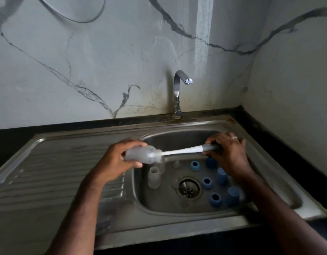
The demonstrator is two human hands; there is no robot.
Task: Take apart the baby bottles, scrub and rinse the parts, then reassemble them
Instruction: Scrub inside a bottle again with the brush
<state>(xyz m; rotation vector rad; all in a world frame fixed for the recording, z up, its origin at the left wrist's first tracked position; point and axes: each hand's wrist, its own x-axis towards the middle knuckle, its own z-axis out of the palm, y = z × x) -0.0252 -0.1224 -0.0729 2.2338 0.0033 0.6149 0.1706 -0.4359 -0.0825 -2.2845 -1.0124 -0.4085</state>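
Scrubbing looks to be the step in hand, judged from the head view, the only one given. The left hand [120, 160] wraps around a clear bottle [142, 155], held on its side over the left edge of the basin [280, 192]. The right hand [227, 151] grasps the grey grip of a brush [182, 151], whose white shaft runs into the bottle's mouth.

Taking apart seems finished: loose parts lie on the basin floor. Three blue rings [195, 165] with dark holes and three blue caps [222, 175] sit right of the drain [188, 188], near one another but mostly apart. A second clear bottle [154, 176] stands upright left of the drain, and a pale teat [176, 164] stands behind it; more clear pieces may lie there, but they are too faint to tell.

The tap [179, 92] shows no running water, so rinsing probably lies ahead, along with scrubbing the other parts and all of the reassembly. I would put the task at an early-middle stage.

For room: the brush stroke runs sideways above the parts, with free air over the basin. The right hand is near the basin's back rim, and a blue cap sits just below it. The drainboard [58, 172] to the left offers a broad ribbed surface for setting down cleaned pieces. The counter [269, 129] on the right meets the corner wall.
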